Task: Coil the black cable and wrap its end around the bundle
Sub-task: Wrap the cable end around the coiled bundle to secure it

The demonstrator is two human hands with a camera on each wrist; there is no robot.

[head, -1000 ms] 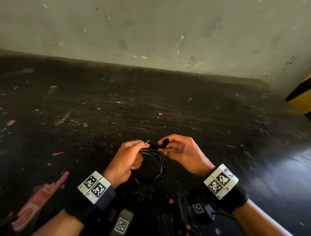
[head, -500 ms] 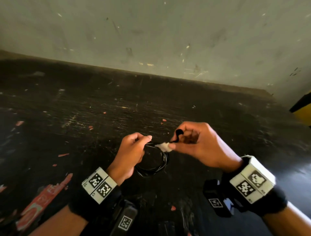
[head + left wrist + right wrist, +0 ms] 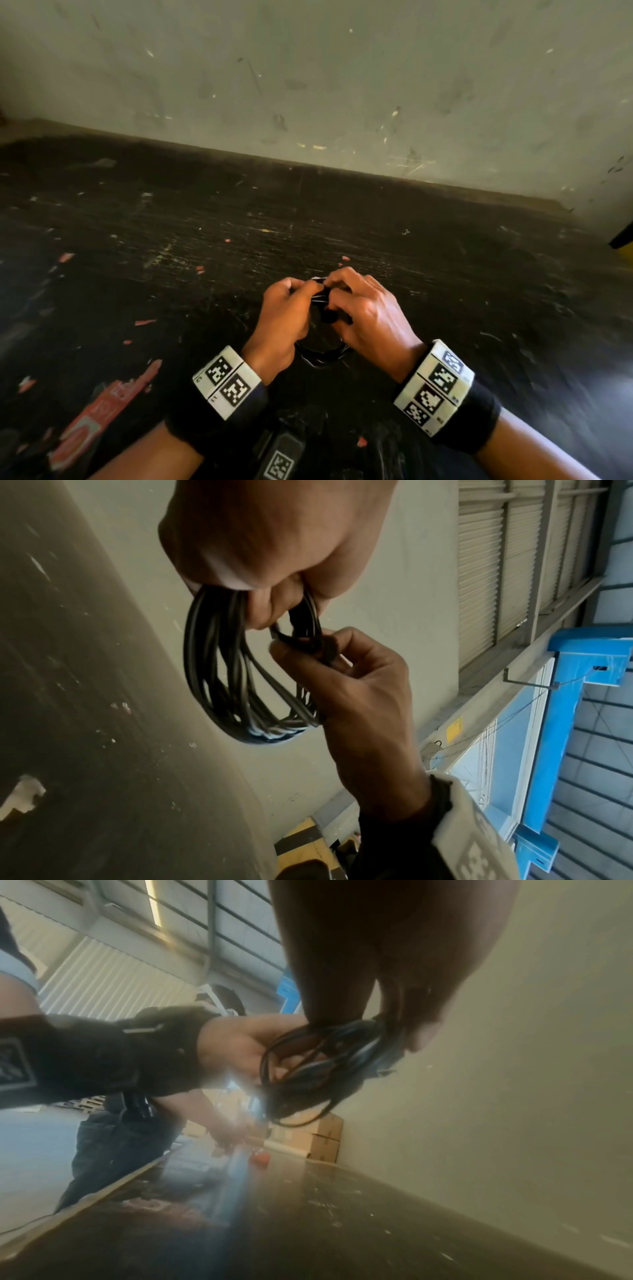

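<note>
Left hand (image 3: 286,317) clenched on the top of the black cable (image 3: 219,669) bundle, fingers curled through the loops at about 12 o'clock of the coil. Right hand (image 3: 368,317) pinching the free end (image 3: 301,639) between thumb and forefinger, just beside the left fingertips, at about 1 o'clock on the coil. Both equally near the wrapping point; the right judged to be the working hand, the left the anchor.

Coil held above the table (image 3: 171,240), not resting on it, hanging down toward 6 o'clock from the grip, long axis roughly vertical, loop plane near upright. Free end lying crosswise to the strands, so the coming pass probably goes around the gathered top.

Thin, smooth, slightly glossy strands, many loops, loosely splayed at the bottom. Likely springy; slack grip could let loops fan out. Table dark, scuffed, flecked with paint chips. Wall (image 3: 342,85) behind pale and scratched.
</note>
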